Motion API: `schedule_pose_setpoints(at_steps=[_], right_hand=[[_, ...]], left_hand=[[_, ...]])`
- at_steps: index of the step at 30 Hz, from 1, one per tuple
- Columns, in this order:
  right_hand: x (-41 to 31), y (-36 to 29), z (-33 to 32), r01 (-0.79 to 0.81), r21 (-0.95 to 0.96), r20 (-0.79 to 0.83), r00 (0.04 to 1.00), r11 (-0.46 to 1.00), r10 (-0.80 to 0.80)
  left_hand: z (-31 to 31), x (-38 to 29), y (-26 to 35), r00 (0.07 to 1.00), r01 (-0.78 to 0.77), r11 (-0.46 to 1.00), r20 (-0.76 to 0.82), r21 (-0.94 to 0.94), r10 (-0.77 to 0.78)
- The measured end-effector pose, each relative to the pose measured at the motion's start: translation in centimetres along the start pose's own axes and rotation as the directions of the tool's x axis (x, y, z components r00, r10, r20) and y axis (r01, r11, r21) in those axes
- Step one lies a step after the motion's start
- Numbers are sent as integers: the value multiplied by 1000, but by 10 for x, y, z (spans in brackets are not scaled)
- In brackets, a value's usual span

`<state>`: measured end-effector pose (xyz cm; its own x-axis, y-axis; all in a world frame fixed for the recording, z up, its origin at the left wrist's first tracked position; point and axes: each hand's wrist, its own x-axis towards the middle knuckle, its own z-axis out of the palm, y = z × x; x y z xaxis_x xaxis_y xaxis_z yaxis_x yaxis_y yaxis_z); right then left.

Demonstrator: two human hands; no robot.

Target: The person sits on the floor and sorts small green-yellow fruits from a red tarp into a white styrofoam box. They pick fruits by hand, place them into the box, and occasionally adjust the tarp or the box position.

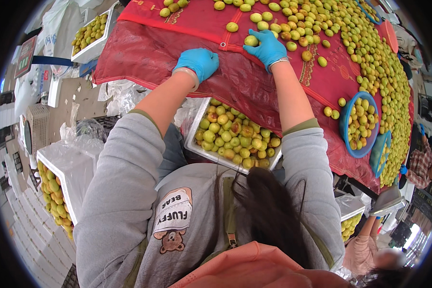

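Observation:
My right hand (268, 48), in a blue glove, has its thumb and fingers around a green jujube (251, 40) at the near side of the loose fruit. More jujubes (295, 35) lie just beyond its fingertips on the red cloth (201, 23). Also gloved in blue, my left hand (198, 64) is curled over the cloth's dark red front fold. Its palm and fingertips are turned away, so whether anything is inside is hidden. Below both hands, a white foam box (198, 144) full of green and brown-blotched jujubes stands in front of my body, partly under the cloth's edge.
A blue basin (342, 126) of jujubes and a tilted blue-green basin (376, 154) stand at the right, by a large heap (392, 104). Other filled foam boxes (109, 27) stand at left. Plastic-wrapped boxes (66, 176) flank me. Co-workers (421, 163) are at the right.

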<state>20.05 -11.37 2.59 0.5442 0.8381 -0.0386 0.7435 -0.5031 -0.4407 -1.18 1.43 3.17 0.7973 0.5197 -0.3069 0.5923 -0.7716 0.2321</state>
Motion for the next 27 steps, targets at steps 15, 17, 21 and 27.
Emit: schedule_pose_setpoints(at_steps=[15, 17, 21, 27], right_hand=[[-192, -3, -31, -235, 862, 143, 963, 449, 230], [-290, 16, -53, -228, 969, 200, 948, 91, 249], [-471, 15, -62, -61, 962, 183, 869, -268, 459], [-714, -29, -45, 297, 849, 159, 646, -438, 747]], left_hand=[[-5, -4, 3, 998, -16, 1000, -67, -22, 15], [-3, -6, 5, 995, -51, 999, -85, -16, 50], [-1, 11, -3, 919, -167, 979, -341, 119, 198], [31, 170, -2, 942, -315, 729, -105, -609, 319]])
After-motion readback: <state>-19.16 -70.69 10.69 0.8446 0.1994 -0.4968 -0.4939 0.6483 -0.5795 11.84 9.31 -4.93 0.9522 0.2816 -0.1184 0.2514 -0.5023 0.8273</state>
